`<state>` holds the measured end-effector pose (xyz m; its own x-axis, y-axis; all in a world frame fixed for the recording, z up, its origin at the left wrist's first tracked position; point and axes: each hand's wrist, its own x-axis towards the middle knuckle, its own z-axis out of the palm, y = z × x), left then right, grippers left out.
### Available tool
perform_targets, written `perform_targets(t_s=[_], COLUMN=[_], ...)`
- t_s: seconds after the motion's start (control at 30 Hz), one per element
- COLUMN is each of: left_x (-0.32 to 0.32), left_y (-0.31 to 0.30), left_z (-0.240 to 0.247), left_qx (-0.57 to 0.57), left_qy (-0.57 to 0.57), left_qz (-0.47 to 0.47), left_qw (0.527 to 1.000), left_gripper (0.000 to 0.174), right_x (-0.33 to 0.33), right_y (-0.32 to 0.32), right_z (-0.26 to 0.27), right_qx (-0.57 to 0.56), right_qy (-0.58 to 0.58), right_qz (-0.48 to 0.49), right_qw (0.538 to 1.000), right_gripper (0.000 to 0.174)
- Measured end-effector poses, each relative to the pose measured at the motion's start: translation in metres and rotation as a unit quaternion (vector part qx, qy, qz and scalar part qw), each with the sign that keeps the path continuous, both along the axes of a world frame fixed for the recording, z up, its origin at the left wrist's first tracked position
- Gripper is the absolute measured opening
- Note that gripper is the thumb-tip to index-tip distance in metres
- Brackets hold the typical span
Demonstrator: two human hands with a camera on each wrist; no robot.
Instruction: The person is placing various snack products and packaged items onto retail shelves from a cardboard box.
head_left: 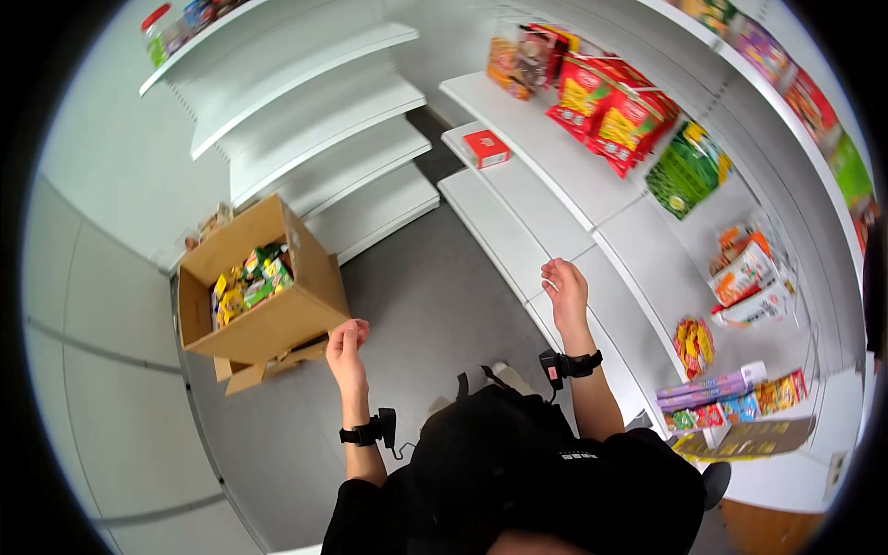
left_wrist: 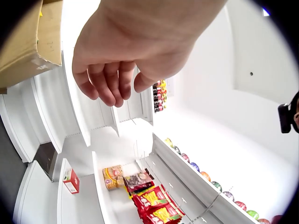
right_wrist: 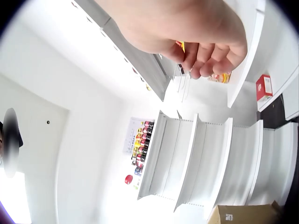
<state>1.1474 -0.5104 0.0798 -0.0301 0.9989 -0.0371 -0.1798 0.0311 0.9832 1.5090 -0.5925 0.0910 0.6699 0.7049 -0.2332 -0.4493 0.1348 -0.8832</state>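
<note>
Seemingly the work stands at a free-handed point: the left hand (head_left: 346, 356), fingers loosely bent and holding nothing, is near the cardboard carton (head_left: 319, 289), while the right hand (head_left: 566, 294), likewise relaxed and holding nothing, hangs before the white shelves (head_left: 638, 268). Yellow and green packets (head_left: 252, 285) lie inside the carton at the person's left, and a red box (head_left: 486, 148) and red snack bags (head_left: 612, 109) rest on the shelves. Taking up a packet would call for reaching over the carton's rim and curling the fingers round it.
</note>
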Motion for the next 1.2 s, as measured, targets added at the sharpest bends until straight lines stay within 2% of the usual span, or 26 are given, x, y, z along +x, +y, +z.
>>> perform_targets(t_s=[0.1,0.37,0.5,0.63,0.8,0.93,1.1,1.2], left_x=[-0.024,-0.04,-0.034,-0.028,-0.046,-0.075,-0.159,-0.216], left_y=[0.013,0.089,0.138,0.181,0.213,0.247,0.317,0.383], left_z=[-0.016,-0.008,-0.01,-0.009,-0.014,-0.018,-0.043,-0.068], left_qx=[-0.012,-0.045,-0.061,-0.073,-0.13,-0.162,-0.227,-0.276], left_qy=[0.0,0.012,0.0,0.015,0.044,0.053,0.035,-0.057], left_qz=[0.03,0.137,0.143,0.147,0.163,0.16,0.144,0.15], left_qw=[0.999,0.989,0.988,0.986,0.977,0.972,0.962,0.948], left_gripper=[0.019,0.02,0.021,0.02,0.022,0.022,0.029,0.033], right_x=[-0.013,-0.031,-0.03,-0.032,-0.054,-0.06,-0.1,-0.132], right_y=[0.045,0.189,0.268,0.341,0.391,0.423,0.466,0.502], right_z=[-0.008,-0.019,-0.017,-0.04,-0.032,-0.053,-0.061,-0.067], right_qx=[-0.02,-0.028,-0.03,-0.034,-0.052,-0.066,-0.085,-0.09], right_qy=[0.004,0.042,0.041,0.033,0.057,0.08,0.127,0.159], right_qz=[0.039,0.14,0.194,0.256,0.279,0.273,0.264,0.252], right_qw=[0.999,0.989,0.98,0.965,0.957,0.956,0.952,0.95], right_gripper=[0.019,0.018,0.016,0.016,0.017,0.017,0.016,0.016])
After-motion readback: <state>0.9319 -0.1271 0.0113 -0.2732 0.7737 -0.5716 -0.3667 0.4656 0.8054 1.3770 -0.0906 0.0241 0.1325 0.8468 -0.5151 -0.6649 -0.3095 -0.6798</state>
